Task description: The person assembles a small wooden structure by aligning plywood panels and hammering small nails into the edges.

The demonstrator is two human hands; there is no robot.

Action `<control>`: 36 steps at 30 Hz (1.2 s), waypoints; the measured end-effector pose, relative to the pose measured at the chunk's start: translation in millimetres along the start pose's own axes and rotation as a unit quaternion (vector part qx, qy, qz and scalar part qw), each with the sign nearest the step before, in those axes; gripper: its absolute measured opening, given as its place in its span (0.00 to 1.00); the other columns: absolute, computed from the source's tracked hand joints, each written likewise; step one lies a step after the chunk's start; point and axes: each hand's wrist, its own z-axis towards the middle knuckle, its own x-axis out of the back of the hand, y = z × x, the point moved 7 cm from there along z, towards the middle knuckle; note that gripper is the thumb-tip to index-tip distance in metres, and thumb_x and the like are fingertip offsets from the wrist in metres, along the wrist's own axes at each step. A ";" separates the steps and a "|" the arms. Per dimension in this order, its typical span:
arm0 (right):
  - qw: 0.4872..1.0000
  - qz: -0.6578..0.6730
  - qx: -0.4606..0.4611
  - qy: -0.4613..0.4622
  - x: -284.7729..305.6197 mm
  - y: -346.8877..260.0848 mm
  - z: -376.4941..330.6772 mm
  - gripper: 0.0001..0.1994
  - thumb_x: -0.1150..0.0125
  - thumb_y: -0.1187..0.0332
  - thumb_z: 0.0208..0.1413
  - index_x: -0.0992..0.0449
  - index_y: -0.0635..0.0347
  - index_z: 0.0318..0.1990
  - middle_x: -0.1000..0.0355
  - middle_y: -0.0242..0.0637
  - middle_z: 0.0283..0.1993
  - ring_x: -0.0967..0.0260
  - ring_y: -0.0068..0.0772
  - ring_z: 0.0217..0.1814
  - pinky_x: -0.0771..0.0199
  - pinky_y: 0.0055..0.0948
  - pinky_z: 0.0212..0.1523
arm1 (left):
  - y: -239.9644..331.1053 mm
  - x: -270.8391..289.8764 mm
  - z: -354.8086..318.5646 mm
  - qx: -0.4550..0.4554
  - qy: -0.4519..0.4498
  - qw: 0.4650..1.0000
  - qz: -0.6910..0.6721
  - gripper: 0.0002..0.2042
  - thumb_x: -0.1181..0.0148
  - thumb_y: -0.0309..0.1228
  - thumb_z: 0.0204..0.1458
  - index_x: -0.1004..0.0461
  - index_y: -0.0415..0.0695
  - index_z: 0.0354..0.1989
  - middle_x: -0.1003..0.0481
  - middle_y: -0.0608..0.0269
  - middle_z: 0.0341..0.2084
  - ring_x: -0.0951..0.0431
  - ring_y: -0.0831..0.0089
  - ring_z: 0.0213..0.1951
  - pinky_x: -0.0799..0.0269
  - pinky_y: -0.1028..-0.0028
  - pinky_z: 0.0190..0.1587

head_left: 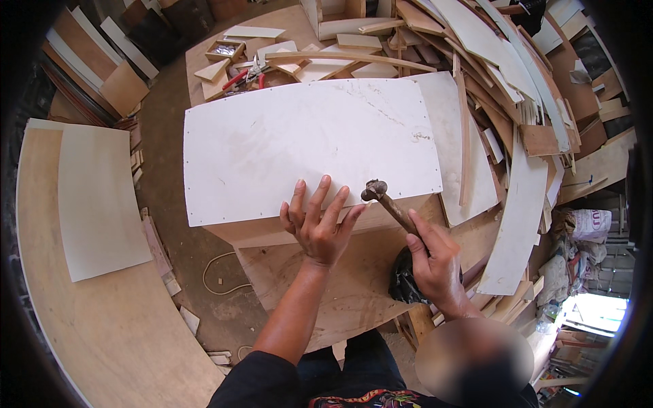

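A white panel (306, 143) lies flat on top of a plywood box, with small nail heads along its edges. My left hand (316, 221) rests open on the panel's near edge, fingers spread. My right hand (435, 262) grips the wooden handle of a hammer (381, 197), whose dark metal head hovers at the panel's near edge, just right of my left fingers. A black plastic bag (403, 282) sits beside my right hand on the plywood below.
A workbench behind the box holds red-handled pliers (246, 75), a small tray (224, 49) and wood offcuts. Stacked boards and strips (517, 102) pile up at the right. A large curved plywood sheet (102, 272) lies at the left. A cord (221, 272) lies on the floor.
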 end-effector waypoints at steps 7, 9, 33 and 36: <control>1.000 -0.016 -0.016 -0.008 -3.6 5.5 -1.2 0.21 0.34 0.74 0.63 0.22 0.61 0.63 0.26 0.48 0.32 0.27 0.51 0.31 0.26 0.41 0.34 | 4.4 3.6 6.6 0.014 0.003 1.000 0.003 0.15 0.20 0.48 0.45 0.11 0.59 0.40 0.19 0.74 0.57 0.37 0.61 0.71 0.60 0.56 0.73; 0.999 0.003 -0.038 -0.019 -3.9 7.9 1.1 0.20 0.35 0.73 0.64 0.22 0.61 0.63 0.25 0.49 0.34 0.26 0.53 0.33 0.26 0.42 0.36 | 6.2 6.8 11.1 0.024 -0.007 1.000 0.002 0.16 0.20 0.49 0.44 0.11 0.58 0.40 0.19 0.74 0.56 0.37 0.61 0.70 0.58 0.57 0.72; 0.997 0.021 -0.050 -0.058 3.7 2.9 16.8 0.19 0.36 0.72 0.65 0.22 0.60 0.63 0.25 0.50 0.34 0.26 0.51 0.32 0.26 0.42 0.37 | 9.6 8.3 21.3 0.064 -0.041 0.997 -0.007 0.15 0.19 0.46 0.43 0.12 0.58 0.38 0.19 0.73 0.52 0.37 0.61 0.68 0.53 0.58 0.69; 0.998 0.038 -0.041 -0.020 8.7 -2.5 17.4 0.19 0.37 0.71 0.66 0.22 0.60 0.63 0.25 0.49 0.33 0.27 0.51 0.32 0.27 0.42 0.36 | 9.4 7.3 20.3 0.064 -0.039 0.997 -0.012 0.15 0.19 0.45 0.43 0.12 0.57 0.38 0.20 0.73 0.53 0.38 0.60 0.68 0.53 0.57 0.69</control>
